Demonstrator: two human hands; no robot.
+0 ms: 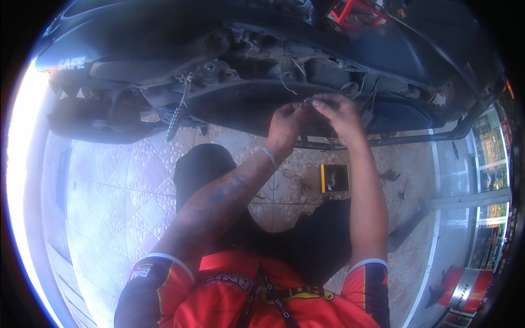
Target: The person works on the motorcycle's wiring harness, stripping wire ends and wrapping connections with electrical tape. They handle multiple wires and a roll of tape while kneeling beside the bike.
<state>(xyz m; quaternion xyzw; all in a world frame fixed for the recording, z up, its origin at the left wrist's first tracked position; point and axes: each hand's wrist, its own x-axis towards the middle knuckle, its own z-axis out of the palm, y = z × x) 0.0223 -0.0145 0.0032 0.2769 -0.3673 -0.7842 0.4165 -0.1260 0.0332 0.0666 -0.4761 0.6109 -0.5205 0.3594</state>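
In front of me is the side of a dark motor scooter [136, 54], its inner parts and wiring exposed along the middle. My left hand [287, 123] and my right hand [337, 112] meet just below the opening, fingertips pinched close together. Between my right thumb and forefinger shows a small dark piece [308, 101], too small to name. What my left fingers grip is hidden. A thin loose wire [283, 76] hangs from the opening, just above my hands. Further right, more wires [374, 97] dangle beside my right hand.
On the tiled floor [147, 180] lies a yellow-and-black open box [334, 178] with something inside. A footpeg-like metal part [175, 121] juts down from the scooter at left. A red rounded container [465, 290] stands at lower right, near glass-fronted shelves [490, 158]. A red frame [358, 13] is at the top.
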